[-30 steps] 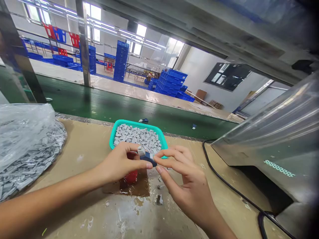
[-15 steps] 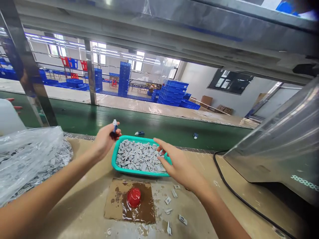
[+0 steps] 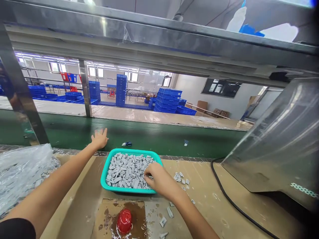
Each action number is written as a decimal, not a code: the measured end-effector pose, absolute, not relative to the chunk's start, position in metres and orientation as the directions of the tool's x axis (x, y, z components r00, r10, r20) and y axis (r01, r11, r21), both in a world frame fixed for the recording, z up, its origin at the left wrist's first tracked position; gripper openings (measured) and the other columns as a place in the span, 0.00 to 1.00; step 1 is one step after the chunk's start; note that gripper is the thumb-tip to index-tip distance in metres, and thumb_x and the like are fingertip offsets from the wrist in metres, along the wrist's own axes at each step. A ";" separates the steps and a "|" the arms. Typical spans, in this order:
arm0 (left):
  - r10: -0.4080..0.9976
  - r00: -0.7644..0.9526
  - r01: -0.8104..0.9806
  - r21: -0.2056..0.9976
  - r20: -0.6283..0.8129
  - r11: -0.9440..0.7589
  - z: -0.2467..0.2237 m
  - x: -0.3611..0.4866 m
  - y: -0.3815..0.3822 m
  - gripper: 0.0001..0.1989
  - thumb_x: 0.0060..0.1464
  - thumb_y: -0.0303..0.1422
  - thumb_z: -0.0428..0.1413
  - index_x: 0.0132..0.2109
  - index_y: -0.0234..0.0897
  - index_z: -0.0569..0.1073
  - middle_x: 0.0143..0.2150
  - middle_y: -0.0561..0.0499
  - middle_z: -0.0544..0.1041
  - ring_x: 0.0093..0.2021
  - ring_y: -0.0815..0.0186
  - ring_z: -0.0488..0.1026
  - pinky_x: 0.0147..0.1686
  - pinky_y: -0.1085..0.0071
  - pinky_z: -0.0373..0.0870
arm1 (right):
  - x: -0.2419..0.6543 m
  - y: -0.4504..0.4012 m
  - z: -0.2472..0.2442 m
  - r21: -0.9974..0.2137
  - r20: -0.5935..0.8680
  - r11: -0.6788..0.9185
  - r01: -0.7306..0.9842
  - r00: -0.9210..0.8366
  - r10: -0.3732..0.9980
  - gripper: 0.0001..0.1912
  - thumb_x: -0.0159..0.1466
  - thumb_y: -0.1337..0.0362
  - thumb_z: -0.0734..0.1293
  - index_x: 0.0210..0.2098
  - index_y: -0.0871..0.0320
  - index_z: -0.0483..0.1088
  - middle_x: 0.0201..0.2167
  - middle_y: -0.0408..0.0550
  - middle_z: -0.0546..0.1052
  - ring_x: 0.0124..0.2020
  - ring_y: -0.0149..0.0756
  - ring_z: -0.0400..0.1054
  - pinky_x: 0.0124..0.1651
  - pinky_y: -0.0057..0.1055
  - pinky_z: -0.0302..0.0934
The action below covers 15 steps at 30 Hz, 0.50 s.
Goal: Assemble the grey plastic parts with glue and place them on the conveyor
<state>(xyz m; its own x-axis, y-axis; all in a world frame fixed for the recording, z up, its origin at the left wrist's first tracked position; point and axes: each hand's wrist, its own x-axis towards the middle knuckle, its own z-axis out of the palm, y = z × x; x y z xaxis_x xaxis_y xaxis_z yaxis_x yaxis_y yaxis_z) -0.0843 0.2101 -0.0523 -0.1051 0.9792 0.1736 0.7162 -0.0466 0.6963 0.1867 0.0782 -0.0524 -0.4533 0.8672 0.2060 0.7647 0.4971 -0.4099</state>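
Observation:
My left hand (image 3: pixel 99 138) reaches over the green belt (image 3: pixel 154 139) with its fingers spread and nothing in it. Just right of it, a dark blue and white part (image 3: pixel 127 143) lies on the belt; a similar part (image 3: pixel 185 142) lies farther right. My right hand (image 3: pixel 154 176) is at the right side of a teal basket (image 3: pixel 104 181) full of small grey pieces (image 3: pixel 128 169). Its fingers are bent together over the pieces, and what they hold, if anything, is hidden. Nearer me, a red dome (image 3: pixel 124 220) sits on a wet brown board (image 3: pixel 138 212).
Loose grey pieces (image 3: pixel 170 212) are scattered right of the board. A plastic bag (image 3: pixel 25 169) of parts lies at the left. Metal posts (image 3: pixel 85 89) rise beyond the belt. A black cable (image 3: pixel 225 199) and a metal chute (image 3: pixel 279 142) stand at the right.
My left hand has let go of the dark blue and white part and opened over the belt. My right hand's fingers have closed together at the basket's pieces. The camera view has shifted.

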 end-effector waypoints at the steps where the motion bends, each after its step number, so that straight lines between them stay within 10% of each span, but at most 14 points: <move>1: 0.985 -0.054 0.720 0.690 0.166 -0.077 -0.051 -0.077 0.210 0.20 0.53 0.31 0.52 0.53 0.34 0.62 0.59 0.43 0.57 0.59 0.54 0.52 0.55 0.47 0.47 | 0.187 0.078 -0.051 -0.427 0.228 0.503 0.751 -0.449 0.864 0.10 0.52 0.75 0.61 0.18 0.60 0.67 0.22 0.47 0.70 0.31 0.36 0.64 0.35 0.32 0.57; 7: 0.967 0.236 0.617 0.755 0.092 -0.222 -0.035 -0.030 0.203 0.11 0.52 0.36 0.52 0.37 0.31 0.71 0.39 0.51 0.72 0.42 0.63 0.69 0.44 0.63 0.65 | 0.184 0.077 -0.040 -0.612 0.327 0.468 0.637 -0.336 0.884 0.08 0.56 0.71 0.59 0.24 0.59 0.67 0.24 0.47 0.69 0.28 0.35 0.63 0.33 0.34 0.59; 15: 0.976 0.215 0.271 0.959 0.025 -0.084 -0.016 -0.028 0.169 0.03 0.51 0.29 0.49 0.31 0.34 0.65 0.23 0.56 0.62 0.23 0.74 0.62 0.25 0.75 0.60 | 0.182 0.068 -0.028 -0.924 0.237 0.271 0.271 -0.152 0.960 0.04 0.52 0.66 0.63 0.24 0.61 0.66 0.21 0.46 0.71 0.24 0.33 0.69 0.30 0.31 0.67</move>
<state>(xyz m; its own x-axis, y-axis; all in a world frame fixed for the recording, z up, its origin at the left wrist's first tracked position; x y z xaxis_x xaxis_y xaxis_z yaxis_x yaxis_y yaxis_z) -0.0280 0.1686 -0.0164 0.2153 0.9762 0.0252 0.2710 -0.0845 0.9589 0.1820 0.0682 -0.0278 -0.1520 0.9596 0.2368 0.2707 0.2709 -0.9238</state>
